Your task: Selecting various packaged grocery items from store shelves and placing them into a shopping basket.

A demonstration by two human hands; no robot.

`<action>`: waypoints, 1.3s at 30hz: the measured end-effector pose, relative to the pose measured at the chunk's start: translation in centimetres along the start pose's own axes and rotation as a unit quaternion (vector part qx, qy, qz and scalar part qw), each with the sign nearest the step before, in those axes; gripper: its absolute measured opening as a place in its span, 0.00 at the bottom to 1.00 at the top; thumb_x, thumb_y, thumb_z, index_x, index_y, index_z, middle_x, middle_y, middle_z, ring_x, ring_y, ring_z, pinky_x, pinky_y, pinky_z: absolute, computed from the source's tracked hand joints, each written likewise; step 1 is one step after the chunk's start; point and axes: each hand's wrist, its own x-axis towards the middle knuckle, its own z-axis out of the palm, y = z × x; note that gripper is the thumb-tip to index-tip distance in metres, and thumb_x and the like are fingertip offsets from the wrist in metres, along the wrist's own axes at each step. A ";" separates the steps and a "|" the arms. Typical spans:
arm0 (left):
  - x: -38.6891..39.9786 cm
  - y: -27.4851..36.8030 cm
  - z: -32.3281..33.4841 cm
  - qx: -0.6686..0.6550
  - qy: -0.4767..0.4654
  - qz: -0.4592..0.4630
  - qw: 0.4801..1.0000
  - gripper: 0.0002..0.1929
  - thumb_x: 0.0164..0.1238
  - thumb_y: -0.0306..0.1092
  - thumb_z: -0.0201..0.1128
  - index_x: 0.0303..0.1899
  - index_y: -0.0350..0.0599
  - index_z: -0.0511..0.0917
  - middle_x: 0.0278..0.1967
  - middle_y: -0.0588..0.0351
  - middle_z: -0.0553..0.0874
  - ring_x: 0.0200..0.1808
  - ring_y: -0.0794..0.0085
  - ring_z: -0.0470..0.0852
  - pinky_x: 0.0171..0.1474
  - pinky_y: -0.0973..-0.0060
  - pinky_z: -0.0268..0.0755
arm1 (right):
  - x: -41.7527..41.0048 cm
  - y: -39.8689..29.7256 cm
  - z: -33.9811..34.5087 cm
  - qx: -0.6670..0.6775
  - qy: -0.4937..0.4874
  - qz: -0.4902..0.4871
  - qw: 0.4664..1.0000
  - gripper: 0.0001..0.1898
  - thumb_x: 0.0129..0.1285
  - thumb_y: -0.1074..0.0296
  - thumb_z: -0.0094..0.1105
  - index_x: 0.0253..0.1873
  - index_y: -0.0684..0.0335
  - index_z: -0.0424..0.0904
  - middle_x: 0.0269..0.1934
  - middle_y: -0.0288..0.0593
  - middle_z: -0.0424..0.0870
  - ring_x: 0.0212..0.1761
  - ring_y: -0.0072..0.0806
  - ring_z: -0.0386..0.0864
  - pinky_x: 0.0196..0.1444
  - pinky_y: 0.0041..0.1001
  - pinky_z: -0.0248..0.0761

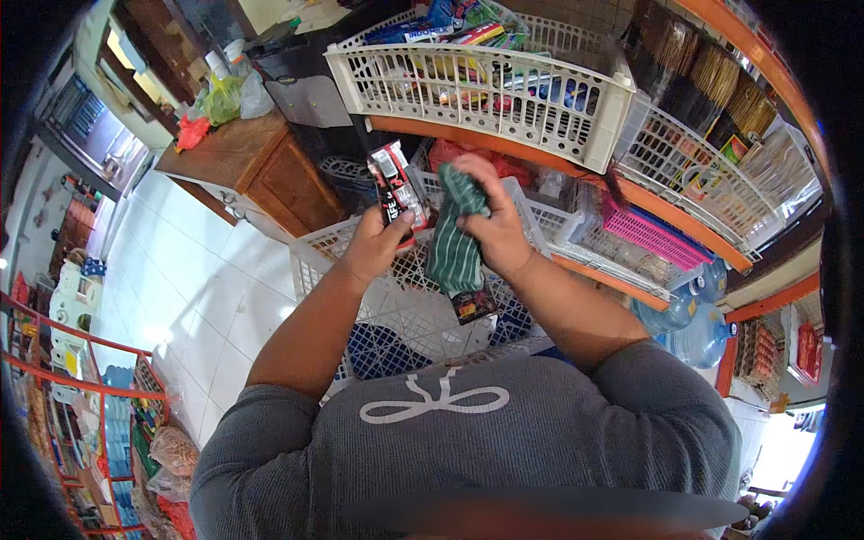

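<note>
My left hand (pixel 378 239) grips a dark red and black packet of sachets (pixel 398 192) with a printed code near its top. Close by on the right, my right hand (pixel 496 216) is closed on a green striped cloth (pixel 453 250) that hangs down in folds. Beneath both hands is a white plastic lattice crate (pixel 317 236). A dark packet (pixel 474 305) shows in it below the cloth. How the packet rests is partly hidden by the cloth.
A cream plastic crate (pixel 479 88) of colourful packets stands on the orange-edged shelf ahead. A wooden cabinet (pixel 297 182) with plastic bags on top is at the left. Large blue water bottles (pixel 698 337) stand at the right, and a red rack (pixel 101 391) at the lower left.
</note>
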 end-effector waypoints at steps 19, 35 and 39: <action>1.1 -0.6 -0.7 -0.359 0.153 -0.051 0.919 0.21 0.76 0.50 0.47 0.49 0.38 0.73 0.42 0.48 0.83 0.45 0.57 0.84 0.50 0.57 0.77 | -2.1 3.9 -0.3 -0.234 -0.179 0.044 0.955 0.24 0.46 0.75 0.65 0.50 0.44 0.85 0.67 0.48 0.59 0.66 0.46 0.67 0.68 0.32 0.61; 0.9 0.4 -0.2 -0.093 -0.037 -0.132 0.986 0.32 0.62 0.28 0.58 0.68 0.43 0.56 0.49 0.53 0.76 0.52 0.73 0.74 0.58 0.76 0.67 | -1.7 1.7 0.6 -0.449 -0.142 -0.019 0.882 0.08 0.45 0.71 0.67 0.34 0.57 0.83 0.59 0.38 0.73 0.53 0.38 0.76 0.48 0.36 0.75; 0.3 0.7 1.0 0.113 -0.044 -0.040 0.992 0.35 0.60 0.34 0.68 0.65 0.38 0.58 0.48 0.53 0.77 0.50 0.73 0.77 0.52 0.76 0.71 | -1.6 1.7 -0.1 -0.403 -0.138 -0.059 0.903 0.09 0.45 0.74 0.65 0.35 0.56 0.84 0.59 0.38 0.72 0.53 0.40 0.76 0.49 0.35 0.75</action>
